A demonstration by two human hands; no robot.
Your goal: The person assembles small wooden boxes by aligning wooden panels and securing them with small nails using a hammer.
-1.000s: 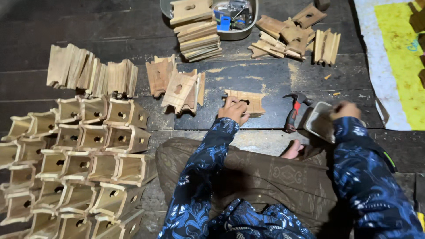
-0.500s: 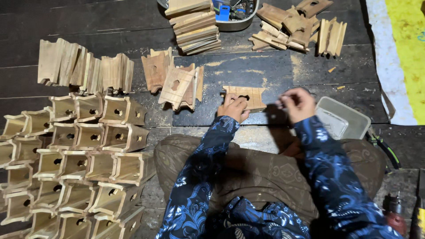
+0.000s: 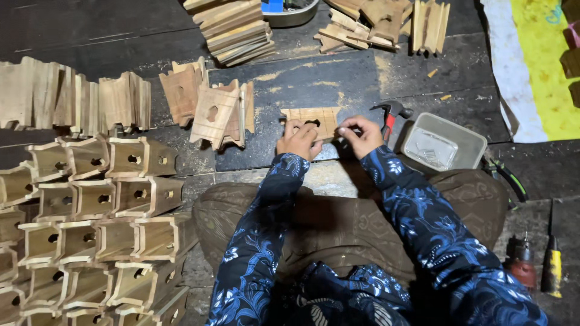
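a: wood piece (image 3: 312,121), flat and pale with a hole in it, lies on the dark floor (image 3: 90,30) right in front of the sitting person.

b: who is touching it?

a: both hands. the left hand (image 3: 298,140) presses down on its near left edge, fingers curled over it. the right hand (image 3: 361,134) is at its right end, fingertips pinched together on something too small for me to tell.

b: what is next to them?

a: a hammer (image 3: 389,115) with a red and black handle lies just beside the right hand. next to that sits a clear plastic tub (image 3: 444,143) with little metal bits inside.

b: and the other wood?

a: lots. a bunch of cut boards (image 3: 214,111) leans together just left of the wood piece. farther left, rows of finished little wooden boxes (image 3: 90,205) with round holes are lined up. more boards are stacked at the top (image 3: 232,30).

b: anything by the knee?

a: a drill (image 3: 521,265) and a yellow-handled screwdriver (image 3: 551,265) lie at the right.
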